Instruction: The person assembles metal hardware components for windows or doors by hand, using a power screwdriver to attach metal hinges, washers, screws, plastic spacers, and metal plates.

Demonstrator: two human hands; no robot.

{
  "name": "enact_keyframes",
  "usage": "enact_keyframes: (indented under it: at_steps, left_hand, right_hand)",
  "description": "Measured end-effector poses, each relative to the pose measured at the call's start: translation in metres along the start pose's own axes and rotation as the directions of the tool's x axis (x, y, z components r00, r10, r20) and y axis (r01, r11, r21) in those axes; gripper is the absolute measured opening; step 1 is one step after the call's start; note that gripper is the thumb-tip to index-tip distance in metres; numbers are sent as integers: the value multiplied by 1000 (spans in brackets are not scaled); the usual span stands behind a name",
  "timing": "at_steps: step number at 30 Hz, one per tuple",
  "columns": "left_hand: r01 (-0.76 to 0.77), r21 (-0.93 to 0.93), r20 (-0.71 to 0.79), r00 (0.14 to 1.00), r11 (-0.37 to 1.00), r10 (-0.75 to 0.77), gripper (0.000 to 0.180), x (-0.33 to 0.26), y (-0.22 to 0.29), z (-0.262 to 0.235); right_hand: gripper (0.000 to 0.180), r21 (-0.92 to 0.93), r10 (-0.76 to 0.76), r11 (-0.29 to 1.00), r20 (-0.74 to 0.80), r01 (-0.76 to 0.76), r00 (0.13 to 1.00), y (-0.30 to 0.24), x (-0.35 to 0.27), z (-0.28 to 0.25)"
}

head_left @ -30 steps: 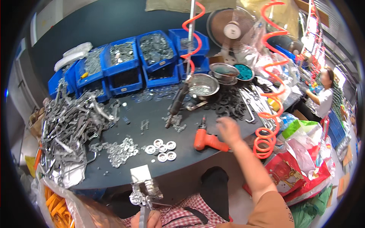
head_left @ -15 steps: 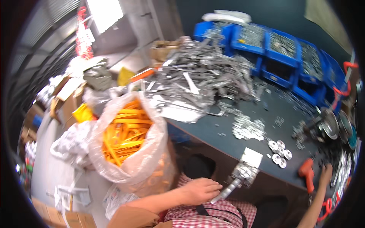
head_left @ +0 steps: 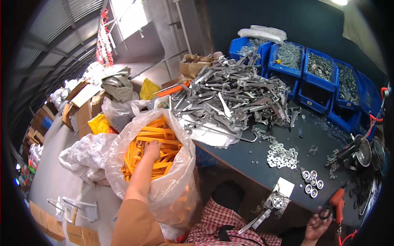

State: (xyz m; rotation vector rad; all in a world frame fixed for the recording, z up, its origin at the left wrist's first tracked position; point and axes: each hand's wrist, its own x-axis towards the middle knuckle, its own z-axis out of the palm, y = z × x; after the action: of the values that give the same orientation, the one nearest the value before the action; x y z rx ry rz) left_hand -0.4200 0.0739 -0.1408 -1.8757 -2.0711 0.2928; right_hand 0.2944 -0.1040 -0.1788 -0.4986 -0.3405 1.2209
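Observation:
My left hand (head_left: 152, 151) reaches into a clear plastic bag (head_left: 116, 150) full of long orange plastic pieces (head_left: 155, 132). Its fingers curl down onto the pieces; their tips are partly hidden. Low at the right, my right hand (head_left: 315, 226) holds a black ring (head_left: 325, 213) in its fingers, beside a red power screwdriver (head_left: 338, 200). Between my hands, a metal mechanism (head_left: 277, 201) with a long lever sits at the table edge, over my checked apron (head_left: 219, 211). Close to it lie several round silver cups (head_left: 313, 183) and a cluster of small flat metal parts (head_left: 282, 156).
A large heap of metal levers (head_left: 242, 92) covers the table's far left. Blue bins (head_left: 322, 76) of small hardware stand at the back. Metal funnel-like parts (head_left: 363, 151) sit at the right edge. White sacks (head_left: 84, 158) and cardboard boxes (head_left: 51, 221) lie on the left.
My left hand has left the mechanism's lever and moved up and left into the bag. The right hand has come back from the right edge, now holding the black ring. The view has shifted.

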Motion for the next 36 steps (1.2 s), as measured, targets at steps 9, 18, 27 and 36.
enact_keyframes:
  at_steps: [9, 18, 27, 36]
  left_hand:
    - [-25, 276, 351, 933, 961, -76, 31, 4, -8, -70]
    - [132, 211, 214, 961, 968, -178, 34, -43, 0, -88]
    - [144, -418, 320, 948, 897, -3, 46, 23, -35, -36]
    - [69, -234, 39, 997, 970, -62, 34, 9, -44, -59]
  right_hand:
    - [52, 148, 153, 975, 76, -163, 985, 25, -22, 63]
    - [51, 25, 185, 982, -27, -185, 982, 43, -21, 62]
    - [56, -49, 256, 964, -88, -261, 963, 68, -21, 72]
    - [33, -303, 372, 882, -20, -360, 928, 76, -22, 122]
